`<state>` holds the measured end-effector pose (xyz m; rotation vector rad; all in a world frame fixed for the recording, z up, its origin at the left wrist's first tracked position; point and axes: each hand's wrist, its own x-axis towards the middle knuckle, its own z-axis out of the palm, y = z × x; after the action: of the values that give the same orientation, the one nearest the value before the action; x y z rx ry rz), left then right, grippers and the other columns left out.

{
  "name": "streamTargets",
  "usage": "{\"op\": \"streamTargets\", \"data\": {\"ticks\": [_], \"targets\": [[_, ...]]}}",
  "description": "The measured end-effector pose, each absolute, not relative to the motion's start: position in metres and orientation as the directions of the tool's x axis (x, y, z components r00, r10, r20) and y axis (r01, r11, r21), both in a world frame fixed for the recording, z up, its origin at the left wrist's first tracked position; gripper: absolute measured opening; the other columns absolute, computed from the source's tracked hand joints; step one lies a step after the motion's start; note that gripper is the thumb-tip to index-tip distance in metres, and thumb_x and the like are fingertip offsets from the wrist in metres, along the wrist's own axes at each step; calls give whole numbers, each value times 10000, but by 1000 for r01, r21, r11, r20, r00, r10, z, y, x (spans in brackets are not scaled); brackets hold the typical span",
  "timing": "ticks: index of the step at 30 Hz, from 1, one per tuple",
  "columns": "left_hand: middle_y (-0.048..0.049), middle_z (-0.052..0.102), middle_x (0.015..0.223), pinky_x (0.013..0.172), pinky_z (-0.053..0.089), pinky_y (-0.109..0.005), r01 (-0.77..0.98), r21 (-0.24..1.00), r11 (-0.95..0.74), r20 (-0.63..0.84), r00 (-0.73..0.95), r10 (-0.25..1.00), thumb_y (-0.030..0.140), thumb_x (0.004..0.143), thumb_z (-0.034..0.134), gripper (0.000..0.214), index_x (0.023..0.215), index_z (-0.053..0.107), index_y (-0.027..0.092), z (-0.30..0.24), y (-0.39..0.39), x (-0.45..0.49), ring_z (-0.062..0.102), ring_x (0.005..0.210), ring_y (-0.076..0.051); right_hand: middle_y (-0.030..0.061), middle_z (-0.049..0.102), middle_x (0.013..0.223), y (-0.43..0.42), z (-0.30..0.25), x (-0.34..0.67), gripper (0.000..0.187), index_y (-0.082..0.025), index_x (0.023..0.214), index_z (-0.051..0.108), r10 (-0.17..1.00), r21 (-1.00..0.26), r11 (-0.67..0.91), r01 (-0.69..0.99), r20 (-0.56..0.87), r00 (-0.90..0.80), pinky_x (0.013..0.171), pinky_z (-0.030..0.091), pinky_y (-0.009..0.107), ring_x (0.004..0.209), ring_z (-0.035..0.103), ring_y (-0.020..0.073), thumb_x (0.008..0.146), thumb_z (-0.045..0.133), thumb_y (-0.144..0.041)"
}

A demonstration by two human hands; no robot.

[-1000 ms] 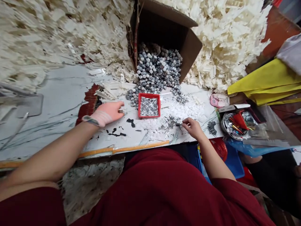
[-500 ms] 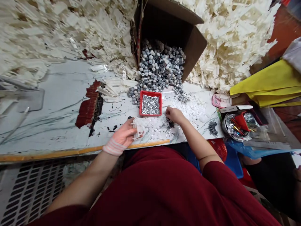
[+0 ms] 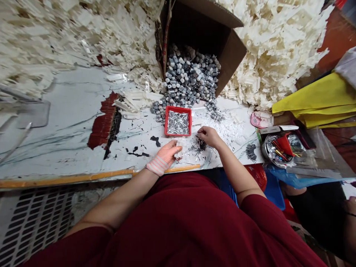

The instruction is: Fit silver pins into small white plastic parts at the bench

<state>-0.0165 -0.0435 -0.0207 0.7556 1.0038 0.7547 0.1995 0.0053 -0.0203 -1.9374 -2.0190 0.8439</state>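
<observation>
In a pink striped fingerless glove, my left hand (image 3: 166, 155) is closed on a small white plastic piece (image 3: 178, 149), just below the red tray (image 3: 190, 122) of short metal pins (image 3: 178, 123). Bare and to the right of it, my right hand (image 3: 209, 136) has its fingertips pinched together. What lies between them, if anything, is too small to make out. Right under those fingertips is a little pile of dark, thin metal pieces (image 3: 199, 147). White plastic bits (image 3: 224, 130) are scattered around it.
Behind the tray, a cardboard box (image 3: 232, 55) on its side spills grey-white cylindrical parts (image 3: 189, 79). Heaps of cream plastic pieces (image 3: 267, 52) flank it. At right stand a metal bowl (image 3: 265, 150) of small items and a yellow cloth (image 3: 319, 98). Another person's leg (image 3: 311, 211) shows at lower right.
My left hand has moved right with the white plastic piece, closer to my right hand. My right hand has shifted slightly and stays by the dark metal pieces.
</observation>
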Motion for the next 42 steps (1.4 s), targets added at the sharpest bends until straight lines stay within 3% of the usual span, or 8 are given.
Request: {"op": "streamTargets", "data": {"ticks": [2,5,15,19,27,32,38,42], "targets": [[16,532,714,409,388,-197,-253,782,570,-461,380,802,277,636,666,295,882,537,176,-25,-44,-9,486,534,-94,51,689,907,-12,-16,197,171,-155,941,619,976,-750,-82,657,-195,-101,741,476,269,813,615,151,853,519,-261],[23,543,668,394,376,-206,-292,777,559,-439,385,812,271,628,667,319,896,527,168,-33,-47,0,476,497,-99,38,678,886,-33,-16,184,210,-160,917,614,977,-865,-30,500,-131,-170,741,476,274,799,610,144,852,531,-342],[56,494,580,510,381,-225,-93,901,424,-378,311,872,323,703,640,228,822,516,173,-35,-59,-15,475,529,-110,61,635,891,-54,-23,148,111,-182,872,573,982,-712,114,693,-24,-186,817,424,306,882,557,180,886,501,-264],[54,495,638,572,382,-232,6,918,397,-379,315,870,341,732,628,225,842,533,169,-37,-66,-29,463,596,-111,23,625,840,-64,-26,134,138,-194,904,559,984,-760,8,650,-108,-139,723,431,262,775,559,148,924,456,-283],[47,536,650,573,398,-252,8,872,490,-475,262,840,407,690,653,312,843,507,177,-36,-79,-41,501,588,-133,62,643,897,-70,-31,121,144,-192,918,596,969,-620,95,779,-123,-216,757,413,280,862,567,181,924,506,-304],[64,486,549,523,366,-249,263,895,361,-425,250,870,382,695,649,266,818,510,192,-41,-76,-42,478,520,-138,64,657,896,-69,-28,125,125,-196,903,628,954,-568,194,800,-79,-288,789,408,286,901,563,188,913,530,-273],[77,447,526,496,322,-233,319,893,317,-409,280,869,367,697,633,256,828,497,195,-43,-75,-38,443,489,-125,65,677,895,-74,-32,127,128,-203,836,671,970,-612,148,777,-64,-236,809,427,293,908,584,189,884,584,-283],[63,500,564,505,340,-232,254,901,350,-421,326,846,358,711,626,257,862,519,180,-41,-75,-36,468,509,-121,26,692,878,-71,-37,144,97,-199,868,674,958,-777,38,629,-152,-245,752,449,257,831,620,149,843,634,-284]]}}
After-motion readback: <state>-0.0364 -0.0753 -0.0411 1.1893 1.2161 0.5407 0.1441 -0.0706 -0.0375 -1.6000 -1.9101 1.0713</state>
